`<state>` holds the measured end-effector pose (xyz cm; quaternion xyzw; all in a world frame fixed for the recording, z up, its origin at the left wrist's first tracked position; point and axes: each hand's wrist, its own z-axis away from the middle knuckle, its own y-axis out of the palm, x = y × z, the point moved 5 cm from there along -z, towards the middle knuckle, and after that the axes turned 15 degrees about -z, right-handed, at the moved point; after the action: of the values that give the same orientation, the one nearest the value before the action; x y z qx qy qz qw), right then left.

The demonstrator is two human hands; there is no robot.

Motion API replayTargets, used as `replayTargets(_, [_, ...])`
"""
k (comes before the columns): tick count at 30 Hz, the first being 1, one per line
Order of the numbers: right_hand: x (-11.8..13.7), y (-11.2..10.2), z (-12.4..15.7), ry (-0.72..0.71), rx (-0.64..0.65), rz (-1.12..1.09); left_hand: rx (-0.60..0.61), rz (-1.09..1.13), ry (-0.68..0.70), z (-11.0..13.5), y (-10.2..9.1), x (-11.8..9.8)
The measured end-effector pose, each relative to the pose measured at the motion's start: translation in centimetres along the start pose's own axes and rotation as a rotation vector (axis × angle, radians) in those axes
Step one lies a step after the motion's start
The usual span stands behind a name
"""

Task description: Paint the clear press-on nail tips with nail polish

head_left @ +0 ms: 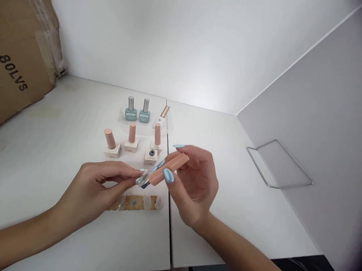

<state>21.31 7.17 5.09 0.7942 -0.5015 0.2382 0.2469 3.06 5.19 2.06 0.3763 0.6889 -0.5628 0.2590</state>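
Observation:
My left hand [97, 189] pinches a clear false nail tip [143, 178] between thumb and fingers, with some grey colour on it. My right hand [193, 184] grips the peach cap of a nail polish brush [168, 169]. The brush points down and left, its dark bristles at the nail tip; whether they touch I cannot tell. Behind my hands stands an uncapped cream polish bottle [150, 157] with a dark ring at its neck. Below them lies a tan strip [138, 202] bearing clear nail tips and a blue-grey dab.
Several peach-capped bottles [132, 138] stand behind my hands. Two teal bottles [130, 113] and a tilted gold-capped bottle [161, 117] rest farther back in a clear tray. A cardboard box [21, 54] is at left, a metal wire frame [279, 165] at right. A seam splits the white table [205, 128].

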Motion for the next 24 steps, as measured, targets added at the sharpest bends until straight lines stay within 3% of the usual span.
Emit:
replayTargets(10, [-0.6, 0.4, 0.2, 0.025, 0.041, -0.035, 0.033, -0.006, 0.002, -0.2, 0.1, -0.2])
replayTargets(20, [-1.9, -1.5, 0.7, 0.228, -0.213, 0.037, -0.007, 0.009, -0.064, 0.0, 0.3, 0.4])
replayTargets(24, [-1.3, -1.4, 0.4, 0.179, -0.215, -0.01, 0.013, 0.064, -0.136, 0.0, 0.3, 0.8])
